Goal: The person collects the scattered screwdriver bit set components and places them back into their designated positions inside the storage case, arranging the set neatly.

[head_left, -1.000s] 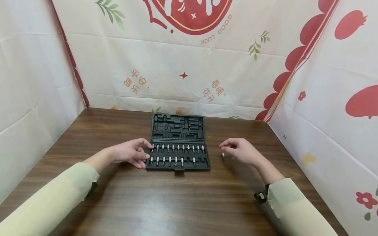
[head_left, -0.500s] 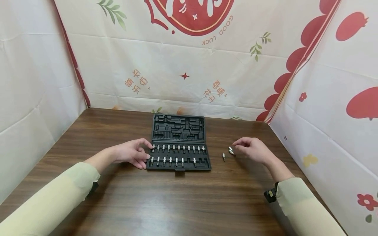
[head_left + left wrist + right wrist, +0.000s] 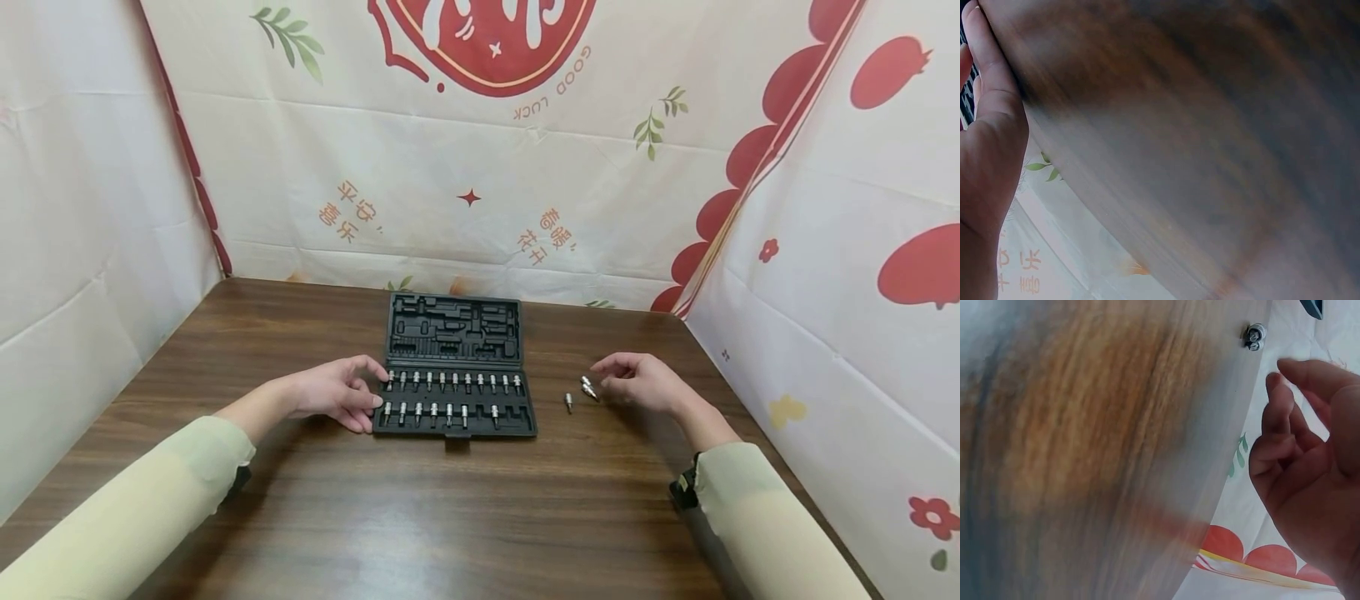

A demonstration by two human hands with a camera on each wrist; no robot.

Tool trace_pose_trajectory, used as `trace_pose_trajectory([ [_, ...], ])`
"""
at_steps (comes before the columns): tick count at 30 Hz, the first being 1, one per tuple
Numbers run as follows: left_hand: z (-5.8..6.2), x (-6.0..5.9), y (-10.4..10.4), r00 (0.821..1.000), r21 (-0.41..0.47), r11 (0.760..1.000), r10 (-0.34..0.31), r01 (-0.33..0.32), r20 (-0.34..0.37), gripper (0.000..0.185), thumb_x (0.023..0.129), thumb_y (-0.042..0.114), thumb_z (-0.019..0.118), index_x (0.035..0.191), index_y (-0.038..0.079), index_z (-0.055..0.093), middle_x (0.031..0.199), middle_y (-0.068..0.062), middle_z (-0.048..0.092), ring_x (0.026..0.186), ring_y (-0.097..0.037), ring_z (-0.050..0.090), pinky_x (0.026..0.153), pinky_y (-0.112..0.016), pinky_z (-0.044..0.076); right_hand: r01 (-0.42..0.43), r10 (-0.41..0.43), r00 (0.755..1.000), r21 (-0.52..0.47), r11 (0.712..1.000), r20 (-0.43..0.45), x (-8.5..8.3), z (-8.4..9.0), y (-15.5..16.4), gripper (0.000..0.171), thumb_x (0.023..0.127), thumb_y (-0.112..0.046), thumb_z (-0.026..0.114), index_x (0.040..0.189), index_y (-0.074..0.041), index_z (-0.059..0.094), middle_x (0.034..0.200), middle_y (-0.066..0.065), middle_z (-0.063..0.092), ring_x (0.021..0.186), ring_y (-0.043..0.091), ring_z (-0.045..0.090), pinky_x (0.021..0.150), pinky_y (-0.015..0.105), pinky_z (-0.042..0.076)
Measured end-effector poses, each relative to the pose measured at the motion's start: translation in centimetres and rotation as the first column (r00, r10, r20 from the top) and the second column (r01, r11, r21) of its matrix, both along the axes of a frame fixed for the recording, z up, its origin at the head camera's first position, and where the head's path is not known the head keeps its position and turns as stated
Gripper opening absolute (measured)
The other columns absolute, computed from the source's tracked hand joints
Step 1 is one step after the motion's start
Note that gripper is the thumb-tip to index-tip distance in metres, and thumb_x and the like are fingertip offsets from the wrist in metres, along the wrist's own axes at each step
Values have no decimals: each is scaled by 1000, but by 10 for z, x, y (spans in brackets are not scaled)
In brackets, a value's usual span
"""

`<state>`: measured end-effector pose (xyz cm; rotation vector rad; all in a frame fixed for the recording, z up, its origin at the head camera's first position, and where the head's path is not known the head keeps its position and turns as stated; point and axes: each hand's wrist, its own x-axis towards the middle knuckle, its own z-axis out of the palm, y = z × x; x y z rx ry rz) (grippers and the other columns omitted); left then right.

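A black plastic case (image 3: 453, 435) lies opened flat on the table, with two rows of silver bit sockets (image 3: 433, 410) in its near half. My left hand (image 3: 337, 392) rests against the case's left edge, the index finger at the upper row's end and the thumb lower down. To the right of the case, my right hand (image 3: 641, 382) hovers with thumb and index finger apart and nothing between them. Two loose bit sockets (image 3: 590, 390) lie together just left of its fingertips; the right wrist view shows this pair (image 3: 1254, 336) too. A single bit socket (image 3: 568, 402) lies nearer the case.
The lower row has bare slots (image 3: 517, 414) toward its right end. Moulded recesses fill the upraised lid (image 3: 453, 325). A brown wood-grain table (image 3: 450, 517) spreads underneath, walled by a printed white cloth (image 3: 420, 217) at the back and sides.
My right hand has moved right, away from the single bit socket, and its fingers have come off the pair, which now lies on the table. My left hand has stayed at the case.
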<state>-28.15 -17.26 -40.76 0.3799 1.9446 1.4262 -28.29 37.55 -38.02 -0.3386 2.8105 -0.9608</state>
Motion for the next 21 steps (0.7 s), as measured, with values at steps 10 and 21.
trace_pose_trajectory([
  [10, -2, 0, 0, 1000, 5, 1000, 0, 0, 0, 55, 109, 6, 66, 154, 1, 35, 97, -17, 67, 83, -25, 80, 78, -38, 72, -65, 62, 995, 35, 997, 75, -5, -4, -3, 30, 104, -11, 73, 133, -9, 76, 92, 7, 67, 77, 19, 62, 65, 29, 56],
  [21, -2, 0, -1, 1000, 6, 1000, 3, -3, 0, 54, 109, 7, 66, 153, 1, 35, 98, -17, 67, 83, -24, 80, 77, -37, 72, -65, 59, 993, 64, 996, 99, -4, -8, -5, 30, 102, -11, 77, 132, -11, 76, 88, 5, 65, 76, 19, 62, 65, 30, 57],
])
